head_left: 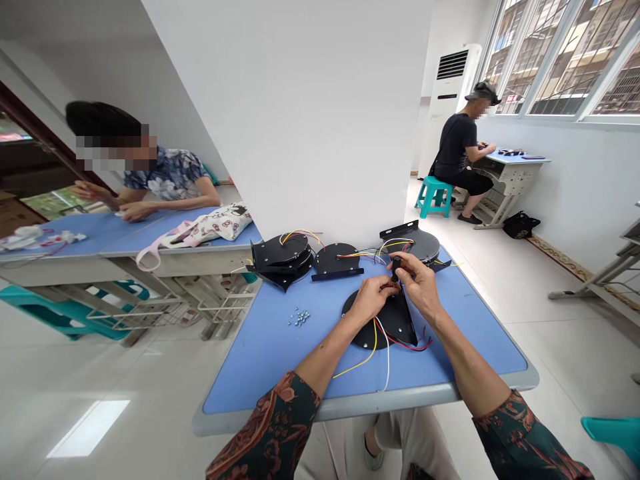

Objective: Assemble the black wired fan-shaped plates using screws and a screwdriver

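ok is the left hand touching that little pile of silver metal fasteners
Apart: the head view shows bare blue tabletop between the left hand and the pile of small silver metal fasteners.

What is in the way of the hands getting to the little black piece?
Nothing visible is in the way. The right hand pinches the small black part, and the left hand is right up against it, with nothing between them.

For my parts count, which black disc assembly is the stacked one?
The far-left black disc stack; it has several layers, the other discs lie singly.
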The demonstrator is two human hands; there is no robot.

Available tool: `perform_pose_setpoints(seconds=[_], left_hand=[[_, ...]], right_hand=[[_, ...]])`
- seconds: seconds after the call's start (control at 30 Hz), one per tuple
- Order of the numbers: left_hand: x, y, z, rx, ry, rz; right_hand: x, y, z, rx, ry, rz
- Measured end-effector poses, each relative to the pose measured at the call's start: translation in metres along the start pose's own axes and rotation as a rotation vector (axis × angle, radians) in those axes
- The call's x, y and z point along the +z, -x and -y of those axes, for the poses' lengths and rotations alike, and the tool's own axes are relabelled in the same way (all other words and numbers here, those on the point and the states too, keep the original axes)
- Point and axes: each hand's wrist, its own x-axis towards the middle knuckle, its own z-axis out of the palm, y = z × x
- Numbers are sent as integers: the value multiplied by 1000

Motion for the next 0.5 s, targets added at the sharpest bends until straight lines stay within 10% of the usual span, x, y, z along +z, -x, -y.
perform_pose_setpoints(seconds=[0.5], left_hand=[[-1, 2, -1, 28, -28, 26]], right_hand=[[0, 0, 1, -28, 88, -44]])
